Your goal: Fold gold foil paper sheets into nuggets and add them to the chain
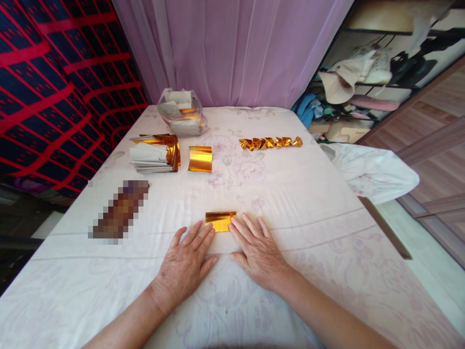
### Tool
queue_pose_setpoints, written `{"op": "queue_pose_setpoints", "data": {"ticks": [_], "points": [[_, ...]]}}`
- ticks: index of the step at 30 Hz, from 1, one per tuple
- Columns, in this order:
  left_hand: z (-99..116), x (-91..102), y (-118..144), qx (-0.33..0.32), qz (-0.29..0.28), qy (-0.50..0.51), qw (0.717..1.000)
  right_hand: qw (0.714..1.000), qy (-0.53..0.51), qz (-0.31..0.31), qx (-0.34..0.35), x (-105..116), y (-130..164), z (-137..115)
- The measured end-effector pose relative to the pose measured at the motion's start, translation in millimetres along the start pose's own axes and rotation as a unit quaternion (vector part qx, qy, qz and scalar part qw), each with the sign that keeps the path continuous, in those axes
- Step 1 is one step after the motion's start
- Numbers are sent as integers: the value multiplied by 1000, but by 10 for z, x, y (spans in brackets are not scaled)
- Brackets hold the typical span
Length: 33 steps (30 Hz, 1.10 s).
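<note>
A small rectangle of shiny gold foil paper lies on the cloth-covered table in front of me, its far edge darker where it seems to fold or curl. My left hand rests palm down with fingers spread, fingertips on the paper's left end. Likewise flat and spread, my right hand touches the right end with its fingertips. Farther off lies a single curved gold sheet. Beside it on the left is a thick stack of gold and grey-backed sheets.
A clear plastic bag of more sheets stands at the far left. Folded gold foil pieces form a row at the far right. A pixelated dark object lies left. A white bag and shelves flank the table's right edge.
</note>
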<state>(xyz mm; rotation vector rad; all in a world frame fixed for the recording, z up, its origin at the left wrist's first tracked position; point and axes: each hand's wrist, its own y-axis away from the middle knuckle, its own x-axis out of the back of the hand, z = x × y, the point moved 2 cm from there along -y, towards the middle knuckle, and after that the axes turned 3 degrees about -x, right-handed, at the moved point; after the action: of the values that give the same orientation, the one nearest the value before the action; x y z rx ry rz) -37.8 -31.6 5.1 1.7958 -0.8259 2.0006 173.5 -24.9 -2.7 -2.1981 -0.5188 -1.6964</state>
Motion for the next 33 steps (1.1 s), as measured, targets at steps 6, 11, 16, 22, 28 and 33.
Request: {"op": "queue_pose_setpoints", "data": {"ticks": [6, 11, 16, 22, 28, 33], "points": [[-44, -6, -14, 10, 24, 29, 999, 1000, 11, 22, -12, 25, 7, 5], [-194, 49, -1, 40, 63, 40, 996, 999, 15, 39, -19, 7, 21, 14], [-268, 116, -160, 64, 66, 58, 994, 996, 5, 86, -9, 10, 29, 38], [-282, 24, -365, 116, 69, 78, 988, 980, -41, 191, -26, 72, -50, 213], [-243, -15, -313, 115, 95, 96, 984, 981, -74, 177, -42, 53, -198, 289], [-197, 42, -308, 84, 120, 82, 986, 977, -100, 186, -36, 18, -201, 287]]}}
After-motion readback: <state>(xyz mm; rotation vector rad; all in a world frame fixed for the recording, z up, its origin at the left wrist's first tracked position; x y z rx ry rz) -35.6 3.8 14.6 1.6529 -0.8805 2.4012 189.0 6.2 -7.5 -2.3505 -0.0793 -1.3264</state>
